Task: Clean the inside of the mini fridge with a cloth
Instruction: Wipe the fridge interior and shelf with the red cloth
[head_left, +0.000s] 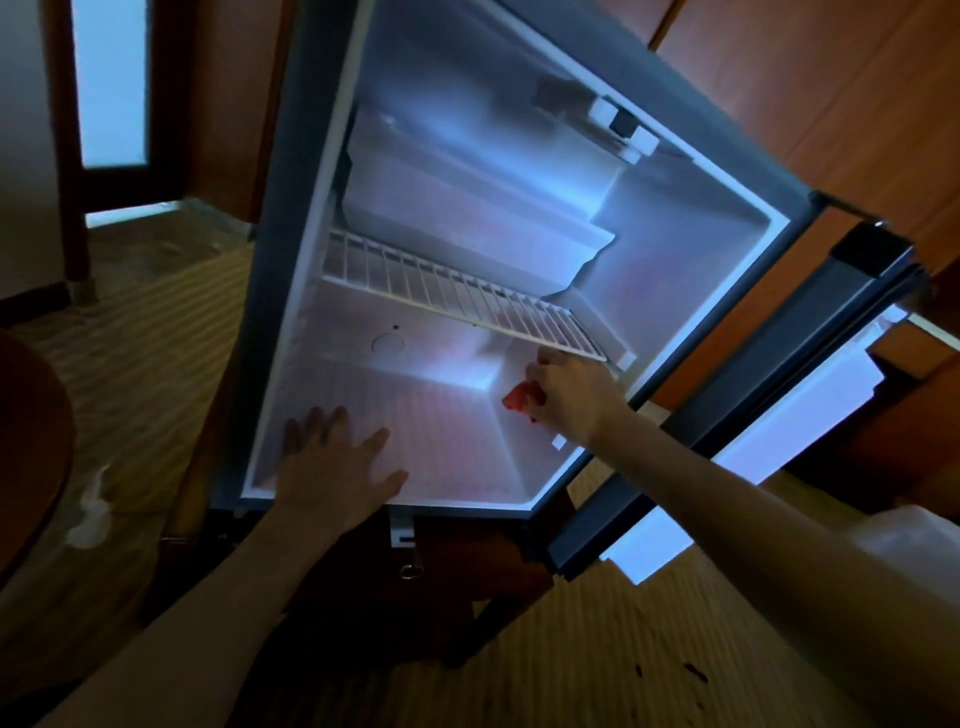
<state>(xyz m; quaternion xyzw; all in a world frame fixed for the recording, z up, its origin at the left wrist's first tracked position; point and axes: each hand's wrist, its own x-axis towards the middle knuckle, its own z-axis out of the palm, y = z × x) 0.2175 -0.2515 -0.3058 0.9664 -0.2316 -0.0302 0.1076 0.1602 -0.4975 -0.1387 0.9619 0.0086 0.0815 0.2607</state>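
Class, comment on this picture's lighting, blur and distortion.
Head view: the mini fridge interior glows while the room lies dim; left hand on the fridge floor looks soft and blurred; right hand grips the red cloth; the wide lens tilts and bends the frame.

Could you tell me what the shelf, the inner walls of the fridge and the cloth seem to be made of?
The shelf looks like white coated metal wire: thin parallel rods in a frame. The inner walls seem smooth moulded white plastic with a soft sheen and ribbed floor. The cloth, gripped by the right hand, looks like soft red fabric, bunched; its weave is too blurred to tell.
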